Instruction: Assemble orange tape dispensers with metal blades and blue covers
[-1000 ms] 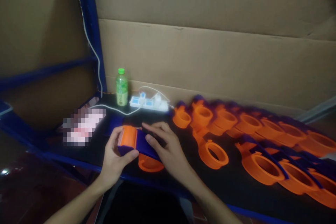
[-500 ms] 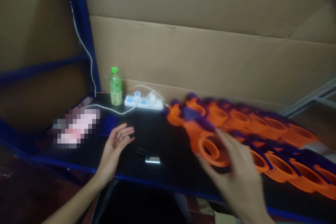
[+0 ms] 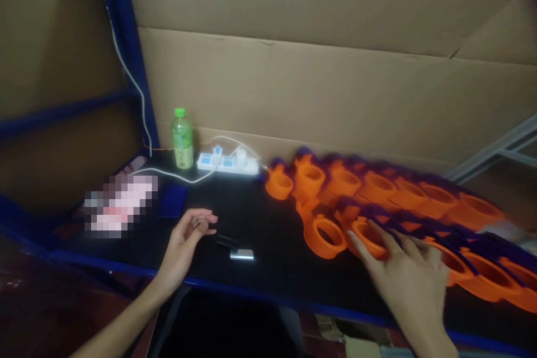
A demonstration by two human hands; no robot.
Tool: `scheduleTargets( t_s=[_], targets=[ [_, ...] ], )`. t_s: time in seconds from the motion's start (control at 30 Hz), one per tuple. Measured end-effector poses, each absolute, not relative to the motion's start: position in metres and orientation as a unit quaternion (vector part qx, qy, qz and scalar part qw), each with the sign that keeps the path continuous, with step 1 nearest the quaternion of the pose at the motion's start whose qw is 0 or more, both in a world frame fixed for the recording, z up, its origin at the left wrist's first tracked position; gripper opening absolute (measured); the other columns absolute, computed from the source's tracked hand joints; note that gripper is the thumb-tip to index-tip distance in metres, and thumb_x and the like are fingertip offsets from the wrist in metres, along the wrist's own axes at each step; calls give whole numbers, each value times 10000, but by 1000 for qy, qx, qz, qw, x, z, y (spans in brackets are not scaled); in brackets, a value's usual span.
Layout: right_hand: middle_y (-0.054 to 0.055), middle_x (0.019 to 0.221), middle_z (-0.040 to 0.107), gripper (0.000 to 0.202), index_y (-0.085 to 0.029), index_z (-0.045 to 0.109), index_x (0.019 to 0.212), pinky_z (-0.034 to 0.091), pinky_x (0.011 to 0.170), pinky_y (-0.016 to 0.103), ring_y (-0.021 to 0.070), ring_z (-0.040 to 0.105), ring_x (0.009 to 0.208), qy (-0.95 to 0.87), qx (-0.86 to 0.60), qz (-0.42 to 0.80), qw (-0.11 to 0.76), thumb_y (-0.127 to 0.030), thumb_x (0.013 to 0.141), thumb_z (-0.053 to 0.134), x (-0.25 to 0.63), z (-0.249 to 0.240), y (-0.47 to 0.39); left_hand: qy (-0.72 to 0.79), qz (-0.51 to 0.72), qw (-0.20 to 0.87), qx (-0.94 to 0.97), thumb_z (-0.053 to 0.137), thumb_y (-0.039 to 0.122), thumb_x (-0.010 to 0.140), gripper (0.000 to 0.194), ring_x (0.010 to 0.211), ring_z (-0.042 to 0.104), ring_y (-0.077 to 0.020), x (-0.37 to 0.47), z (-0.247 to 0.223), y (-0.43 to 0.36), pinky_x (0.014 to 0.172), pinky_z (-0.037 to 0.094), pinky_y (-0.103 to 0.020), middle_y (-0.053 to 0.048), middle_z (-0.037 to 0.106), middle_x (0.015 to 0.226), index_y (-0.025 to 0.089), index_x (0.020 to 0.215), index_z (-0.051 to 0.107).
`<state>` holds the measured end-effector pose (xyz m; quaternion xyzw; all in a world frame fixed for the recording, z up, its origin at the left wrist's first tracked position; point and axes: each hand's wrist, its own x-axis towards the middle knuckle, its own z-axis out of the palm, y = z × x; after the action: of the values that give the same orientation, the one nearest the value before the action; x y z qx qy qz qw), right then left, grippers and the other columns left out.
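Note:
My right hand (image 3: 409, 271) is at the front row of orange ring-shaped plastic parts on the right. Its thumb lies along the near side of one orange ring part (image 3: 366, 235), and its fingers curl over the rim, partly hiding it. Just left of that stands another orange ring part (image 3: 325, 238), untouched. My left hand (image 3: 188, 235) hovers over the black tabletop with fingers loosely bent and apart, holding nothing. Near its fingertips lie a small black item (image 3: 227, 241) and a small silvery-white block (image 3: 242, 254).
Behind is a second row of orange parts (image 3: 380, 185) with dark purple upper portions. A green-capped bottle (image 3: 182, 142) and a white power strip (image 3: 227, 163) with cables stand by the cardboard wall (image 3: 314, 89). A blue flat item (image 3: 172, 201) lies beside a blurred-out object (image 3: 121, 204).
My right hand has shifted right, from the leftmost front ring part to the one beside it. The leftmost part now stands uncovered. My left hand has barely moved.

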<state>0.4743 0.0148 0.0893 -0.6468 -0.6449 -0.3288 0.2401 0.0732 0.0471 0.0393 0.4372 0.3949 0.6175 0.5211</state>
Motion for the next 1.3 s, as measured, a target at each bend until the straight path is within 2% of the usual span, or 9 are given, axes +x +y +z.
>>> scheduleTargets(
  t_s=[0.23,0.5,0.63,0.77,0.9,1.07,1.13,1.23,1.3],
  targets=[
    [222,1147,658,583,-113,748,1067,444,878,539,405,531,1137,-613,-670,-360,213,-552,995,371,473,75,21,387,604,527,456,679,434,893,290,1052,682,-286,72,38,47,872,590,-436,-107,743,1045,203,1063,713],
    [222,1200,650,574,-105,708,1155,442,881,552,417,534,1137,-611,-673,-365,200,-528,1004,351,472,66,19,384,591,531,470,662,427,904,278,1039,686,-290,72,39,47,857,593,-432,-111,748,1042,204,1060,718],
    [192,1233,662,538,-103,654,1256,400,1020,554,363,555,1163,-689,-602,-344,211,-480,1019,352,460,72,16,382,589,533,473,655,425,913,274,1036,686,-283,72,40,46,856,589,-419,-110,749,1050,205,1064,716],
    [100,1026,750,366,-187,705,1137,250,1137,621,297,622,1037,-774,-533,-295,174,-426,999,464,450,72,18,385,590,533,468,658,431,911,277,1027,689,-281,72,39,46,853,587,-415,-111,750,1042,204,1057,720],
    [56,842,748,285,-209,716,879,318,1087,609,261,665,891,-805,-489,-263,210,-377,994,517,445,73,18,381,596,536,461,666,429,904,279,1001,697,-280,72,40,46,845,587,-410,-108,756,1024,201,1047,740],
    [54,861,721,64,-188,685,975,506,929,439,216,676,861,-831,-414,-167,333,-212,919,666,405,94,-2,382,585,528,483,683,413,896,306,1037,690,-291,71,43,44,927,555,-421,-118,751,1122,203,1105,758],
    [38,845,715,119,-194,673,980,524,936,410,207,680,878,-842,-368,-94,382,-146,878,711,375,104,-11,359,571,542,501,688,411,895,383,1112,668,-308,71,44,41,992,518,-442,-131,718,1238,215,1223,720],
    [50,889,716,112,-187,671,970,554,901,350,202,672,956,-868,-290,71,396,-211,883,737,325,112,-18,286,575,581,500,729,453,856,635,1238,603,-343,73,44,33,1058,462,-470,-153,645,1368,248,1434,564],
    [69,961,715,188,-175,673,983,555,899,333,205,655,1022,-885,-246,147,368,-324,889,736,297,111,-16,250,590,618,455,711,496,861,771,1169,647,-339,75,46,28,1020,488,-477,-157,683,1289,272,1537,415]
  ],
)
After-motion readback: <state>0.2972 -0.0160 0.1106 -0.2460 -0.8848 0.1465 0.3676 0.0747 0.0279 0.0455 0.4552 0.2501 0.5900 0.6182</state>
